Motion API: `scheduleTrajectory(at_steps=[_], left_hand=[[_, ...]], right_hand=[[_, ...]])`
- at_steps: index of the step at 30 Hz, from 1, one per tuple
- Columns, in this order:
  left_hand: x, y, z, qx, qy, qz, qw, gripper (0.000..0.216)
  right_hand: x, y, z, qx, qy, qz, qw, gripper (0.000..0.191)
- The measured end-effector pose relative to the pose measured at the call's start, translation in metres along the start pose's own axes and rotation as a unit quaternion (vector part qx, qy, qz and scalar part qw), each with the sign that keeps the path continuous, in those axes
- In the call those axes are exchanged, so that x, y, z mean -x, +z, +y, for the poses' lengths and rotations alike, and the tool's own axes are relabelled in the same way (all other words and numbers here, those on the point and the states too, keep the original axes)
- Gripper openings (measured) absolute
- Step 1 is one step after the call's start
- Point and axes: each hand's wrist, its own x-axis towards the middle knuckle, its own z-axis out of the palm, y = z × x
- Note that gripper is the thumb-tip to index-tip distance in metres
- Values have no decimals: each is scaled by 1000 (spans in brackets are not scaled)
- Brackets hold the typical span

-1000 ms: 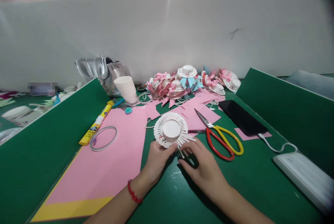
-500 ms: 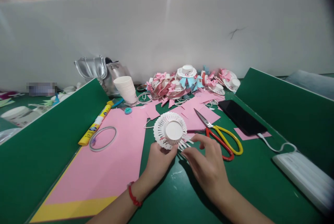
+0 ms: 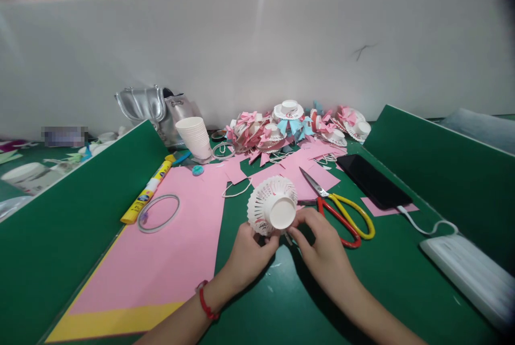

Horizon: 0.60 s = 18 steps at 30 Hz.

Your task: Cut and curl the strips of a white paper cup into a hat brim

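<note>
A white paper cup (image 3: 282, 212), its side cut into strips that fan out into a woven-looking rim, is held above the green table with its round base facing me. My left hand (image 3: 250, 255) pinches the rim at the lower left, fingertips partly hidden behind it. At the lower right, my right hand (image 3: 319, 243) has thumb and forefinger closed on the strips near the base. A few loose strip ends poke out between the two hands. Just right of the cup lie scissors (image 3: 341, 211) with one red and one yellow handle, blades pointing away.
Pink paper sheets (image 3: 161, 259) and a yellow glue stick (image 3: 147, 190) lie at left. Behind are stacked paper cups (image 3: 193, 140), a silver bag (image 3: 140, 104) and a pile of finished-looking cup crafts (image 3: 257, 133). A phone (image 3: 374, 181) and white power bank (image 3: 466, 275) lie right. Green dividers (image 3: 446, 162) flank the table.
The cut cup has moved slightly right and tilted, its base turning right. My right hand's fingers have come in against the strips, several of which no longer stick out.
</note>
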Motion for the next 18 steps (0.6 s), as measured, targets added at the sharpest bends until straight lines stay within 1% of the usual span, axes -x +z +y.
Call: scheduleTrajectory(at_steps=[5,8,10,13,18], left_hand=[[0,-2,1,19,-33,-33,999,24],[0,-3,2,43,-49,-27,997,24],[-1,-4,3,55,-50,-25,997,22],[-2,-5,5,64,-48,-29,996,19],[-1,-6,7,91,-62,-18,994,18]], right_hand=[[-5,-3,2,-92,44,-30,994,5],[-9,-5,0,-152,89,-64,982,5],[-10,-6,-3,-187,115,-73,973,8],[-10,-6,-8,-225,144,-54,962,12],[-9,-5,-13,-257,170,5,951,16]])
